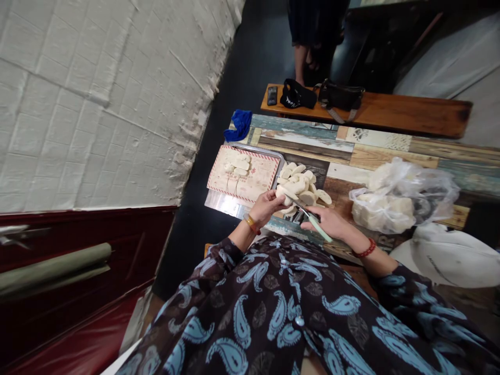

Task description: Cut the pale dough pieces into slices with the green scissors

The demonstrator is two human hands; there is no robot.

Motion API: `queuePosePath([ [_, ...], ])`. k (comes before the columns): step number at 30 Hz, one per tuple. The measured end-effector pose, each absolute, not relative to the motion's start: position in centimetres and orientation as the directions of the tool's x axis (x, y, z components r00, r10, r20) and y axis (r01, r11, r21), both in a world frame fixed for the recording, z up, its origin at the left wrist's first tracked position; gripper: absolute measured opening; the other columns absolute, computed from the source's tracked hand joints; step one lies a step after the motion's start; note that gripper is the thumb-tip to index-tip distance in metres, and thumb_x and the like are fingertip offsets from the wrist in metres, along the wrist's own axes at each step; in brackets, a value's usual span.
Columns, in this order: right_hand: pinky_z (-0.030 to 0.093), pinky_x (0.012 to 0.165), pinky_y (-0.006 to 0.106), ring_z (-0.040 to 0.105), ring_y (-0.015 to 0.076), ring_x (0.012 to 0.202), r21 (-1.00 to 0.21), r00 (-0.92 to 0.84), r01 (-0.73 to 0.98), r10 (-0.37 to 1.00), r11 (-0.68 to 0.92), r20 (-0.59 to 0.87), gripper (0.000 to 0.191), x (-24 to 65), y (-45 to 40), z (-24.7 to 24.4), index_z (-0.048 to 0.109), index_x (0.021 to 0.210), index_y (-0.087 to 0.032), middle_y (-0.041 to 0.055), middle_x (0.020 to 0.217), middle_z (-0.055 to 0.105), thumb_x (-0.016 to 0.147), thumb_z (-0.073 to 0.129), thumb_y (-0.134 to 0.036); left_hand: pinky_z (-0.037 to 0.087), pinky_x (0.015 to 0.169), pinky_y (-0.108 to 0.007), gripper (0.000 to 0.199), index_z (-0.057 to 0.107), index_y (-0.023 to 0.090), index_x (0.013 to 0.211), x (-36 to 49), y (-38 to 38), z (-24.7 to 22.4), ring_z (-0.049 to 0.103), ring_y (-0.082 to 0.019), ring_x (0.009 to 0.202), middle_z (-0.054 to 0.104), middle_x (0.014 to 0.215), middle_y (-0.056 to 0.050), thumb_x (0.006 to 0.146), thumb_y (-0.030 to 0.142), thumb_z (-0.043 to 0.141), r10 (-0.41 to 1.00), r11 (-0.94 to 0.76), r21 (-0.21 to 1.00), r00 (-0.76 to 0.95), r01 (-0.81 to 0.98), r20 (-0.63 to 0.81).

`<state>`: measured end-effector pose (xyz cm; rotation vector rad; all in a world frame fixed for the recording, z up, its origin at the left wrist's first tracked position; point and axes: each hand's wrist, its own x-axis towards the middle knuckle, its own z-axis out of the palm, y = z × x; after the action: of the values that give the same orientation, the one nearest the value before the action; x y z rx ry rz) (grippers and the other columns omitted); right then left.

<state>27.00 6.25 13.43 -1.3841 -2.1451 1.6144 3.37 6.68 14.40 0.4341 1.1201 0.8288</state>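
Note:
My left hand (266, 207) pinches a pale, whitish piece (283, 197) at the near left edge of a heap of similar pieces (300, 183). In my right hand (328, 223) is a knife with a pale green handle (321, 229); its blade points left and lies against the held piece. To the left, a paper with a red striped border (255, 167) covers a metal tray (221, 202). Several pale pieces (239, 164) rest on that paper, near its middle.
Clear plastic bags (394, 198) with pale contents and a white cap (449, 255) are on the right. A blue cloth (239, 125) lies at the table's far left corner. Beyond, a wooden bench (410, 112) holds a phone, black cap and bag; a person's legs (300, 62) stand behind.

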Motion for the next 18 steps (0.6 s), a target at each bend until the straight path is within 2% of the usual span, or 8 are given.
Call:
queuePosePath([
  [7, 0.051, 0.069, 0.031, 0.069, 0.0241, 0.076, -0.827, -0.549, 0.562, 0.756, 0.018, -0.356, 0.043, 27.4, 6.0, 12.8, 0.077, 0.108, -0.019, 0.0061, 0.087, 0.078, 0.085, 0.064, -0.052, 0.056, 0.08, -0.033, 0.049, 0.069, 0.009, 0.091, 3.1, 7.4, 13.8, 0.069, -0.016, 0.077, 0.072, 0.085, -0.005, 0.058, 0.039, 0.091, 0.755, 0.648, 0.678, 0.183, -0.346, -0.629],
  [13, 0.052, 0.067, 0.032, 0.069, 0.0253, 0.073, -0.837, -0.56, 0.545, 0.76, 0.037, -0.331, 0.042, 27.5, 5.8, 12.6, 0.078, 0.106, -0.02, 0.0058, 0.083, 0.077, 0.088, 0.061, -0.054, 0.056, 0.081, -0.033, 0.048, 0.068, 0.01, 0.092, 2.9, 7.8, 13.4, 0.069, -0.016, 0.079, 0.073, 0.086, -0.006, 0.061, 0.038, 0.09, 0.743, 0.664, 0.668, 0.201, -0.336, -0.638],
  [18, 0.053, 0.072, 0.033, 0.071, 0.0276, 0.084, -0.822, -0.542, 0.569, 0.755, 0.006, -0.37, 0.04, 27.7, 6.0, 12.5, 0.076, 0.11, -0.02, 0.008, 0.095, 0.078, 0.085, 0.065, -0.05, 0.056, 0.084, -0.034, 0.047, 0.066, 0.01, 0.095, 2.8, 7.8, 13.3, 0.07, -0.016, 0.082, 0.073, 0.091, -0.006, 0.063, 0.036, 0.089, 0.733, 0.675, 0.653, 0.213, -0.344, -0.646],
])
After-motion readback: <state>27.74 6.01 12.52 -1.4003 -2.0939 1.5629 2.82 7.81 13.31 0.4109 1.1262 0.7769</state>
